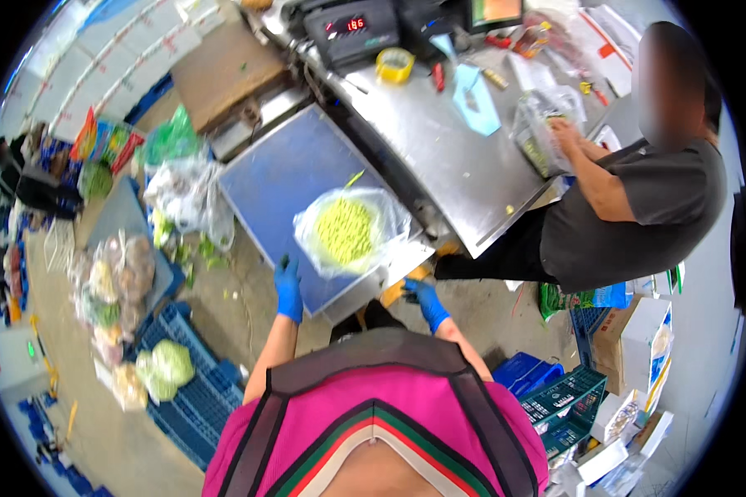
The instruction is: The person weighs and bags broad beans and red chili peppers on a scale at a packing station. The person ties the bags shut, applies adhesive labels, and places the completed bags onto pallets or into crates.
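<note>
A clear plastic bag [382, 217] lies spread on the blue-topped platform [273, 161], with a heap of small yellow-green vegetable pieces [345, 231] on it; their exact kind is unclear. One loose green strip [354, 178] rests just beyond the bag. My left hand [288, 289], in a blue glove with dark fingertips, is at the platform's near left edge, apart from the bag, and seems to hold nothing. My right hand [426, 301], gloved alike, hangs past the platform's near right corner with its fingers apart and nothing visible in it.
A steel table [435, 161] stands at right, bearing yellow tape [395, 65] and a scale display [354, 28]. Behind it a co-worker [634, 205] handles a bag of greens [541, 133]. Bagged vegetables [121, 273] and blue pallets [193, 385] are at left; green crates [566, 404] stand at lower right.
</note>
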`<state>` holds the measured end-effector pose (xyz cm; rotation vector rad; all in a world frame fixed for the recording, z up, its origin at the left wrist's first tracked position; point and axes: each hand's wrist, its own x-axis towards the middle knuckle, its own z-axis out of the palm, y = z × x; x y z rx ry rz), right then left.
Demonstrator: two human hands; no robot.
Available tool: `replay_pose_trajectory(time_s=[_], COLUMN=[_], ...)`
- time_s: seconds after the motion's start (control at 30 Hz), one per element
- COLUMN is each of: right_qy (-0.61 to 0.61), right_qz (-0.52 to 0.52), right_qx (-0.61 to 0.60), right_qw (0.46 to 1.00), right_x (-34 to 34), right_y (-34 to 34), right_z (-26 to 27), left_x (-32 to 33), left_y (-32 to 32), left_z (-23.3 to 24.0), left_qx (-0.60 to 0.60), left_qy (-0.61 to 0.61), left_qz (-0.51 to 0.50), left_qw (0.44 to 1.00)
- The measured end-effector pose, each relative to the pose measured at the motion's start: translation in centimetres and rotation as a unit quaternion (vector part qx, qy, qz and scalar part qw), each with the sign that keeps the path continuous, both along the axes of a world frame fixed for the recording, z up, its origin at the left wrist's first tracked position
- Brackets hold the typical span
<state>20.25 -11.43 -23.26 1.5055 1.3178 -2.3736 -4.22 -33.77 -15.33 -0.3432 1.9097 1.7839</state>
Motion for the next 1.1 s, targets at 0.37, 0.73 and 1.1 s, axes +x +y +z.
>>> replay_pose_trajectory(time_s=[0.37, 0.73, 1.1], right_qy=[-0.023, -0.015, -0.028], right_qz=[0.014, 0.05, 0.056], right_qx=[-0.018, -0.002, -0.013], right_qw=[0.999, 0.999, 0.998], right_x=[-0.6, -1.8, -0.8], right_y=[0.2, 0.9, 0.3], right_z=[2.5, 2.5, 3.1], left_x=[0.6, 0.5, 1.1], left_y=[-0.8, -1.6, -2.7], left_z=[0.6, 0.2, -0.2], left_qx=[-0.04, -0.016, -0.015], left_qy=[-0.029, -0.071, -0.094], left_qz=[0.018, 0.039, 0.052], left_qw=[0.999, 0.997, 0.994])
